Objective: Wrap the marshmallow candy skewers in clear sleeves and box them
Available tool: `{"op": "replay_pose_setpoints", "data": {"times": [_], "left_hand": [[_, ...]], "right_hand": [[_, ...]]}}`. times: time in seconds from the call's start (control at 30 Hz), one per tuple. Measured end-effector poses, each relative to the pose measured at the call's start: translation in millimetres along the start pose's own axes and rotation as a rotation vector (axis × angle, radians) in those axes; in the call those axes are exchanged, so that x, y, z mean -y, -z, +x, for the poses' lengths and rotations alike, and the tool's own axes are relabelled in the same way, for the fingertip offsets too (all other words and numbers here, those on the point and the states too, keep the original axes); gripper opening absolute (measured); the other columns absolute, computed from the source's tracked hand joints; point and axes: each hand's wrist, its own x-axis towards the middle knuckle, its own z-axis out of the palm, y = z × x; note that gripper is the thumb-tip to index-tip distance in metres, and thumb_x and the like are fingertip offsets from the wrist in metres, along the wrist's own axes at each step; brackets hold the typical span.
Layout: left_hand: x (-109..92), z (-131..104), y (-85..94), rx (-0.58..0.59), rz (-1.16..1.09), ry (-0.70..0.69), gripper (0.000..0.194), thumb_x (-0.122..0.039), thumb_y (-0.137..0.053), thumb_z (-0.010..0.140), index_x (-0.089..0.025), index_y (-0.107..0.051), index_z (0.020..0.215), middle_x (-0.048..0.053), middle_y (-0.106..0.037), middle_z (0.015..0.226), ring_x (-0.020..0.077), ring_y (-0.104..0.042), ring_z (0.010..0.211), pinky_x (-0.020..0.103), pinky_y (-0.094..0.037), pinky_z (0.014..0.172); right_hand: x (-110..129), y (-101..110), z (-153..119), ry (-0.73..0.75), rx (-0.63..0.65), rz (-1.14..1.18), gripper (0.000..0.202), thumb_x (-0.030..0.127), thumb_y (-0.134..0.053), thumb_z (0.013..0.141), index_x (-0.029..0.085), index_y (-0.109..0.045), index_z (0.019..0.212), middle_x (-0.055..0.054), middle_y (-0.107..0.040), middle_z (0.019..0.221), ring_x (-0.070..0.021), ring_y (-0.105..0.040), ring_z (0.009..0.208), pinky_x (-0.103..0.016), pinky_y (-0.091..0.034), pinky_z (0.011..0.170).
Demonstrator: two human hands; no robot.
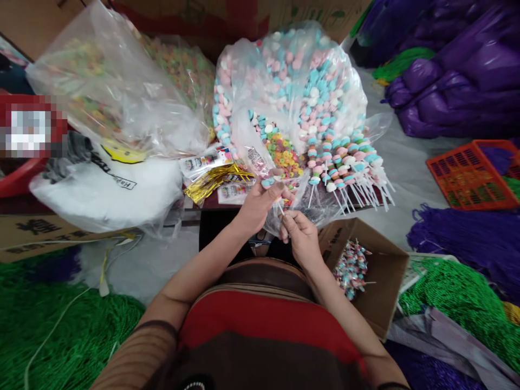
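Near the table's front edge my left hand (259,205) is closed on a blue and pink candy piece, on what looks like a white stick. Just right of it and lower, my right hand (299,234) pinches around the stick's lower end. Behind the hands lies an open bag of colourful ring candies (284,154). A large clear bag of pink, blue and white candies (280,59) stands at the back. Several candy skewers (353,162) lie in a pile to the right. Gold twist ties (215,180) and printed wrappers (207,161) rest left of my hands.
A cardboard box (382,265) with wrapped skewers stands low at the right. Clear candy bags (117,81), a white bag (109,189) and a red container (12,173) are at the left. An orange crate (473,176) and green cords (467,303) lie on the right.
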Motion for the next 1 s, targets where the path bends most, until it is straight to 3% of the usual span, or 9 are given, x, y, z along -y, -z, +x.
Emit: {"op": "replay_pose_setpoints", "data": {"times": [0.1,0.23,0.4,0.5,0.63,0.83,1.0], "left_hand": [[4,-5,1.2,0.016,0.001,0.038,0.062,-0.053,-0.088,0.070,-0.022,-0.062,0.118,0.000,-0.072,0.080,0.0194,-0.073,0.089,0.031,-0.055,0.080],[-16,0,3.3,0.014,-0.056,-0.017,0.057,-0.057,-0.087,0.067,-0.023,-0.064,0.107,0.004,-0.075,0.095,0.0215,-0.072,0.099,0.029,-0.055,0.075],[-36,13,4.4,-0.146,-0.015,-0.092,0.023,-0.042,-0.075,0.085,-0.024,-0.065,0.097,0.002,-0.073,0.084,0.0208,-0.073,0.099,0.033,-0.057,0.085],[-25,12,0.2,-0.169,-0.016,-0.094,0.018,-0.038,-0.072,0.089,-0.023,-0.062,0.089,0.002,-0.072,0.081,0.0204,-0.074,0.098,0.033,-0.058,0.087],[-4,4,-5.7,-0.181,-0.017,-0.031,0.027,-0.043,-0.076,0.087,-0.022,-0.060,0.095,0.001,-0.073,0.087,0.0193,-0.075,0.095,0.032,-0.060,0.083],[-2,4,1.5,-0.214,-0.052,0.012,0.036,-0.050,-0.077,0.085,-0.022,-0.055,0.091,-0.002,-0.070,0.076,0.0161,-0.075,0.083,0.026,-0.059,0.071],[1,10,2.0,-0.253,-0.067,0.060,0.042,-0.057,-0.076,0.084,-0.022,-0.052,0.088,-0.005,-0.065,0.065,0.0154,-0.074,0.071,0.025,-0.057,0.065]], "right_hand": [[-1,0,-1,0.023,-0.016,0.021,0.037,0.059,-0.067,0.091,0.022,-0.062,0.088,0.011,-0.045,0.048,-0.0081,-0.041,0.043,-0.023,-0.042,0.051],[-5,2,-4,0.043,-0.008,-0.009,0.038,0.060,-0.063,0.093,0.023,-0.062,0.089,0.011,-0.042,0.049,-0.0089,-0.040,0.044,-0.025,-0.043,0.052],[0,6,-4,0.065,0.069,-0.192,0.040,0.061,-0.056,0.096,0.022,-0.063,0.089,0.008,-0.050,0.054,-0.0104,-0.046,0.048,-0.025,-0.041,0.054],[8,5,1,0.115,0.107,-0.350,0.034,0.055,-0.059,0.094,0.022,-0.067,0.099,0.005,-0.057,0.061,-0.0114,-0.050,0.052,-0.026,-0.041,0.055],[13,0,10,0.239,0.024,-0.562,0.025,0.044,-0.064,0.091,0.022,-0.071,0.099,0.003,-0.059,0.065,-0.0129,-0.051,0.057,-0.026,-0.042,0.058],[15,6,12,0.217,0.026,-0.555,0.032,0.045,-0.061,0.094,0.021,-0.072,0.111,-0.001,-0.069,0.074,-0.0153,-0.059,0.064,-0.028,-0.050,0.064],[27,9,17,0.298,-0.091,-0.512,0.024,0.042,-0.063,0.093,0.022,-0.074,0.101,-0.005,-0.076,0.092,-0.0187,-0.067,0.078,-0.032,-0.054,0.075]]}}
